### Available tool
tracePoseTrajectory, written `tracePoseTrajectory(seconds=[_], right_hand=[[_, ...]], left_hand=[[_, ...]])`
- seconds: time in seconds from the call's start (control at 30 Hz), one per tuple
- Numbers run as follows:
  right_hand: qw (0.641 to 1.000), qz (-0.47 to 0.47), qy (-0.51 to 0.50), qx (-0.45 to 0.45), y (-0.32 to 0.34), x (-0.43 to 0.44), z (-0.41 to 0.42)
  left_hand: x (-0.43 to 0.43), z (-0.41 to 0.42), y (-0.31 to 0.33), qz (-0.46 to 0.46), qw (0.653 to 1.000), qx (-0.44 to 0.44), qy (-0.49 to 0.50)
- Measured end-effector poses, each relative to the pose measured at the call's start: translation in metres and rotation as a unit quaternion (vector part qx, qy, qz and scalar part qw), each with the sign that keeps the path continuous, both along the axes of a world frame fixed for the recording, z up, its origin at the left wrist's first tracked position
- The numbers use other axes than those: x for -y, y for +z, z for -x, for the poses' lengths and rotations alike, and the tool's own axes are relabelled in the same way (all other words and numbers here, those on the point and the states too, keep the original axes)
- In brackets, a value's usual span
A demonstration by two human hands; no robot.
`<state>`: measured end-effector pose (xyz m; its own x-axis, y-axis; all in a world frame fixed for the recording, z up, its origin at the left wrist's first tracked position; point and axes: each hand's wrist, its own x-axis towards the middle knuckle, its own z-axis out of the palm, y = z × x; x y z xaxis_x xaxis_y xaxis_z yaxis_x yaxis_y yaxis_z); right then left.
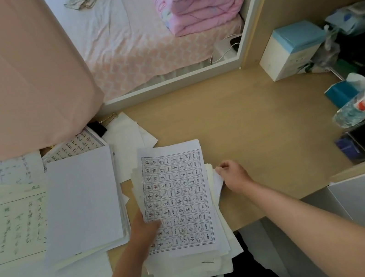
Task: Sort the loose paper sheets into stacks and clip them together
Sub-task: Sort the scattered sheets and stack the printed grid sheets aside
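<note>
A loose stack of paper sheets (175, 188) lies at the desk's front edge, topped by a gridded character-practice sheet. My left hand (144, 229) holds the stack's left side, thumb on the top sheet. My right hand (232, 174) pinches the right edge of a lower sheet and lifts it a little. A neater stack with a blank top sheet (83, 203) sits to the left. More handwritten sheets (9, 223) spread over the far left. A black binder clip (98, 127) lies at the back by the curtain.
The wooden desk (259, 130) stretches right of the stack. At its right end are a white and blue box (288, 53), a tissue box (340, 92), a lying water bottle (364, 105) and dark items. A pink curtain (8, 70) hangs at left; a bed lies behind.
</note>
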<state>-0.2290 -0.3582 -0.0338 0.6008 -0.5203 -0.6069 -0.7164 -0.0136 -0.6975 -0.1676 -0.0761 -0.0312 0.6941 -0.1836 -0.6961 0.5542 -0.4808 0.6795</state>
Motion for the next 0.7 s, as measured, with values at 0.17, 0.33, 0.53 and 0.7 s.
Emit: tracePoseTrajectory(seconds=[0.17,0.33,0.53,0.7], right_hand=[[0.970,-0.222,-0.083,-0.056,-0.006,-0.035,0.028],[0.985,-0.170,-0.019,-0.027,-0.003,-0.055,0.021],[0.997,-0.046,0.017,0.065,0.048,-0.044,0.007],[0.976,-0.118,0.040,0.178,0.110,-0.020,0.001]], left_hand=[[-0.005,-0.002,-0.002,0.033,0.998,0.009,-0.045],[-0.003,-0.008,0.005,-0.006,0.982,0.026,-0.187],[-0.004,-0.034,0.027,0.037,0.986,0.109,-0.120],[0.012,-0.059,0.066,0.174,0.982,0.051,-0.045]])
